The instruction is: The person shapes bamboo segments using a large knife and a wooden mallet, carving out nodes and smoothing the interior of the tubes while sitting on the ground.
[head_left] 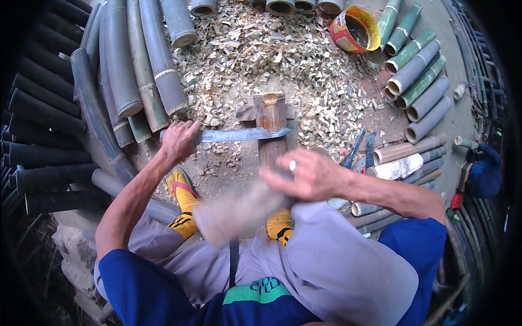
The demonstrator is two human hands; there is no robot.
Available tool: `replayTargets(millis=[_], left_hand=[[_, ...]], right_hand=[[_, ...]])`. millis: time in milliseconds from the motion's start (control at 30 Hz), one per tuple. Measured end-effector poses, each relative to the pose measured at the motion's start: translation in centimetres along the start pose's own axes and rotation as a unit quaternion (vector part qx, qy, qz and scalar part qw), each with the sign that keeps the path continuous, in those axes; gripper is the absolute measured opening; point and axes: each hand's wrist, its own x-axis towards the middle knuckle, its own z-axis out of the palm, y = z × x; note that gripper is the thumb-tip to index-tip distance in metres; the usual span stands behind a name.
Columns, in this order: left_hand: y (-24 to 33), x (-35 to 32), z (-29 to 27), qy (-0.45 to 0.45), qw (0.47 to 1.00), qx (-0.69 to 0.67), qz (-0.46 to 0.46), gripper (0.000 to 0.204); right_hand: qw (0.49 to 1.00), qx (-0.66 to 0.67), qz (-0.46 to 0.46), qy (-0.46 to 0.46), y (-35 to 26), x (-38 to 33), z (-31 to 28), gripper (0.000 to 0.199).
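Upright brown bamboo piece (270, 127) at scene centre on chip-covered ground (244, 49), long knife blade (239, 134) lying across its top, left hand (178, 140) with fingers clamped on knife handle, right hand (307, 175) nearer, fingers closed around blurred wooden mallet (236, 212).

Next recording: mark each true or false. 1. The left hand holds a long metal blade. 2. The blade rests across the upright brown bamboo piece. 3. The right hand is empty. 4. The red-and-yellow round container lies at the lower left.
1. True: the left hand grips the long metal blade.
2. True: it lies across the upright brown bamboo piece.
3. False: the right hand grips a blurred grey club-like piece.
4. False: the red-and-yellow round container lies at the upper right, beside the green bamboo tubes.
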Motion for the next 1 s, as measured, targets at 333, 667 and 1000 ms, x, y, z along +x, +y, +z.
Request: replayTargets(millis=[333, 667, 1000], left_hand=[[2.8, -1.0, 0.3, 0.16, 0.985, -0.022, -0.06, 0.029], [-0.3, -5.7, -3.9, 0.086, 0.966, -0.233, 0.068, 0.045], [-2.7, 3.3, -5.3, -0.041, 0.988, -0.113, -0.1, 0.027]], right_hand=[[0.93, 0.121, 0.336, -0.084, 0.4, -4.6, 1.2, 0.086], [0.748, 0.171, 0.621, 0.16, -4.1, -10.2, 0.8, 0.098], [0.771, 0.253, 0.569, 0.136, 0.7, -4.6, 2.7, 0.101]])
